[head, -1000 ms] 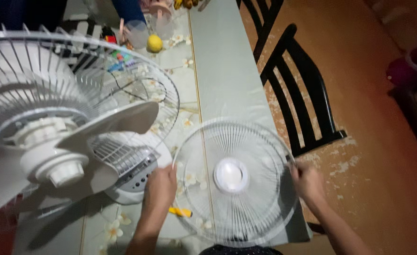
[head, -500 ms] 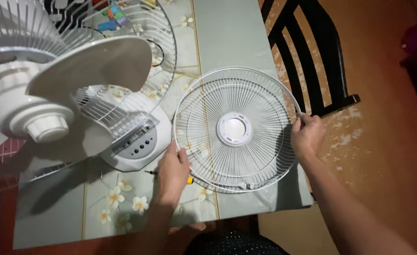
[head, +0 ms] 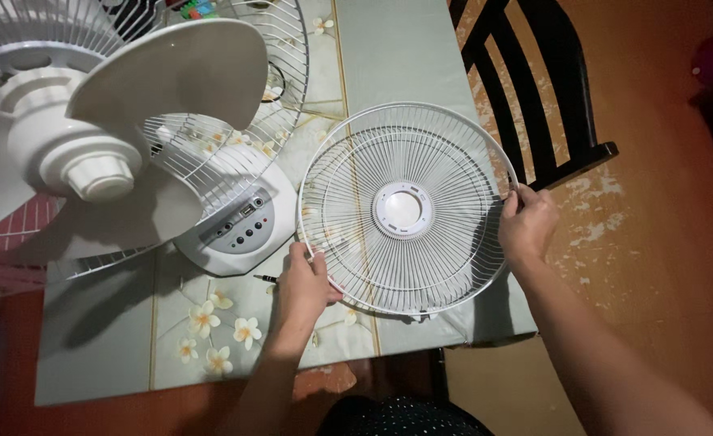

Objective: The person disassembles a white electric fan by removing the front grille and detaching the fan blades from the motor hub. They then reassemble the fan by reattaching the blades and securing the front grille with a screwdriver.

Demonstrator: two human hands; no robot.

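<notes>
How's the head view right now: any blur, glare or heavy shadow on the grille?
Head view: grille sharp, no glare; left hand and right hand crisp; the fan casts a dark shadow on the table; edges bend from the wide lens.

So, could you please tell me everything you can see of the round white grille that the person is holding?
The white fan grille is a round guard of thin wires running out from a solid white centre disc to an outer ring; it looks like coated metal or plastic. It appears whole and detached from the fan. It lies roughly flat over the near right corner of the table, whether resting on it or lifted I cannot tell. The left hand grips its lower left rim and the right hand its right rim.
</notes>
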